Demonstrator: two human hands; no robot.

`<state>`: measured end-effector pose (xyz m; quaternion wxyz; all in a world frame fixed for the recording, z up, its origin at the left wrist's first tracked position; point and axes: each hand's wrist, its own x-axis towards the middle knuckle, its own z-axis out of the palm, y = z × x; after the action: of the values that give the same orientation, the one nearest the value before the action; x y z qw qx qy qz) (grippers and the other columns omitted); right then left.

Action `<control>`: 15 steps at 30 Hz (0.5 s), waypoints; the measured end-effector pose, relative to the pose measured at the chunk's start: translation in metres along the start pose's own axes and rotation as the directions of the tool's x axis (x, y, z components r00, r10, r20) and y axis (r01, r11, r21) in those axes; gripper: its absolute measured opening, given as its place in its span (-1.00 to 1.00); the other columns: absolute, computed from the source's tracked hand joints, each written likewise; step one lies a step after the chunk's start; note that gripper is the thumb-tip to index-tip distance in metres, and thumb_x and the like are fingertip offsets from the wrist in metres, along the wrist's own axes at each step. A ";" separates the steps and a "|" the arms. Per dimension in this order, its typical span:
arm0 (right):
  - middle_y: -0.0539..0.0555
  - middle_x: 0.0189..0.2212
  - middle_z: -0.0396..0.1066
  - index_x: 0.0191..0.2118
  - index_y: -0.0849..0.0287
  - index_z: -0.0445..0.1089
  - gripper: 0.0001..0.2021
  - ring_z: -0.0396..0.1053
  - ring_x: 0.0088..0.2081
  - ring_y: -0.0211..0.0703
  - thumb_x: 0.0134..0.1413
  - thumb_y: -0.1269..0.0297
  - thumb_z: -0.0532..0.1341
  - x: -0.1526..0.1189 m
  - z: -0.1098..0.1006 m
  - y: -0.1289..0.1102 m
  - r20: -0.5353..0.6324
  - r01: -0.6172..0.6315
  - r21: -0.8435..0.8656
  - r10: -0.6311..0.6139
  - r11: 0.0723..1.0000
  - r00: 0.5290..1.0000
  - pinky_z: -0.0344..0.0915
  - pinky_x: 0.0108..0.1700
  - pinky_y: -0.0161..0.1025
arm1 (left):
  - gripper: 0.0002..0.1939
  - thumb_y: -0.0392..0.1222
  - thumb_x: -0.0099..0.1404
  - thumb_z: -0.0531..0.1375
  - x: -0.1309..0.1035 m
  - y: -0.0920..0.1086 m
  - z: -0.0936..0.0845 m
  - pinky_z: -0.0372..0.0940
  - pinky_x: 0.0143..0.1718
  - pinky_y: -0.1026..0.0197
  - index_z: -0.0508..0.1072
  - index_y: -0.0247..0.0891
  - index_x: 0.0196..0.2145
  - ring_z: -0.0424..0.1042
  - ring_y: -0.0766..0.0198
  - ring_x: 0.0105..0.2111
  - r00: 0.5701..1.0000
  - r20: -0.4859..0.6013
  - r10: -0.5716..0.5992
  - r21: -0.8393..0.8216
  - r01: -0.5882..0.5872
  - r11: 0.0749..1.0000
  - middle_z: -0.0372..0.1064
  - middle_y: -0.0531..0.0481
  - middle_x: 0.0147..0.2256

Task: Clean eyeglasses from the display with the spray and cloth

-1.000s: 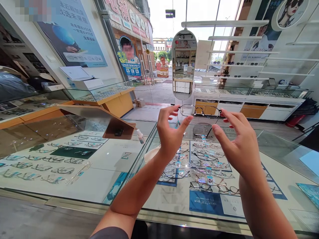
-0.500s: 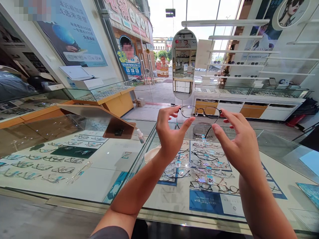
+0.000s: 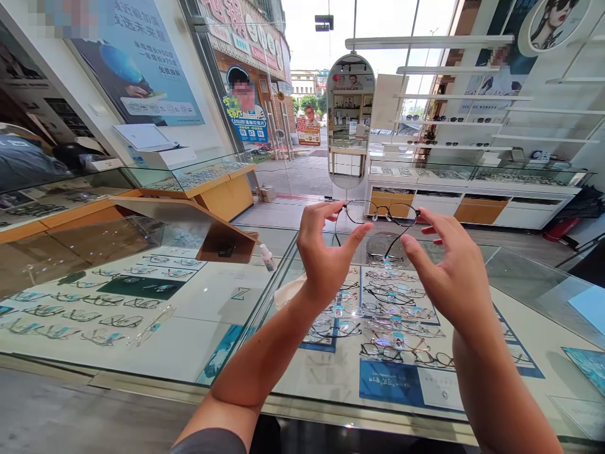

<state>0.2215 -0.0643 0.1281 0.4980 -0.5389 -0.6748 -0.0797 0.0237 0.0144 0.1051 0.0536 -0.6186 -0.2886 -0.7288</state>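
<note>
Thin dark-rimmed eyeglasses (image 3: 383, 209) are held up above the glass counter, lenses facing forward and temples folding down toward me. My left hand (image 3: 327, 249) grips their left end near the hinge with its fingertips, the thumb apart from the frame. At the opposite hinge, the fingertips of my right hand (image 3: 451, 268) hold the right end, its thumb also extended below. Beneath the hands, rows of eyeglasses (image 3: 382, 350) lie inside the glass display case (image 3: 326, 384). A round clear stand or mirror (image 3: 378, 246) shows partly behind the raised pair.
A small white bottle (image 3: 267, 257) stands left of my hands, near a tilted brown board (image 3: 229, 244). A pale cloth (image 3: 287, 292) lies by my left forearm. Beyond the counter is a tall oval mirror (image 3: 350, 120). White shelves (image 3: 454, 123) with sunglasses stand at the right.
The eyeglasses and both hands have shifted very slightly, with the left end of the frame a touch further right. The hold is the same.
</note>
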 end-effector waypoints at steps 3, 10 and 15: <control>0.25 0.19 0.51 0.36 0.05 0.41 -0.49 0.51 0.11 0.21 0.43 -0.01 0.24 0.000 0.001 -0.001 -0.037 0.044 0.022 -0.043 0.999 0.998 0.47 0.15 0.29 | -0.53 0.02 0.28 0.53 0.001 -0.006 0.002 0.47 -0.11 0.03 0.56 -0.06 0.07 0.59 0.15 -0.12 0.994 0.042 -0.097 -0.042 0.098 0.994 0.60 -0.07 -0.02; 0.25 0.23 0.42 0.46 -0.02 0.32 -0.41 0.43 0.22 0.22 0.41 0.04 0.26 -0.001 0.002 -0.006 -0.051 0.139 0.043 -0.137 0.989 0.989 0.49 0.17 0.26 | -0.53 0.05 0.33 0.50 0.004 -0.022 0.004 0.51 -0.08 0.05 0.57 0.00 0.13 0.65 0.08 0.03 0.931 0.190 -0.313 -0.180 0.346 0.921 0.62 -0.12 0.06; 0.26 0.23 0.39 0.50 -0.02 0.28 -0.38 0.41 0.24 0.22 0.41 0.07 0.26 -0.002 0.004 -0.007 -0.050 0.149 0.052 -0.146 0.988 0.988 0.50 0.17 0.26 | -0.51 0.09 0.28 0.52 0.004 -0.020 0.005 0.50 -0.09 0.06 0.58 -0.05 0.09 0.65 0.10 -0.01 0.921 0.181 -0.346 -0.170 0.376 0.911 0.64 -0.13 0.02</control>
<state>0.2138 -0.0658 0.1278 0.5208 -0.4715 -0.7031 -0.1100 0.0181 0.0345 0.1025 -0.1666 -0.6088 -0.3259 -0.7039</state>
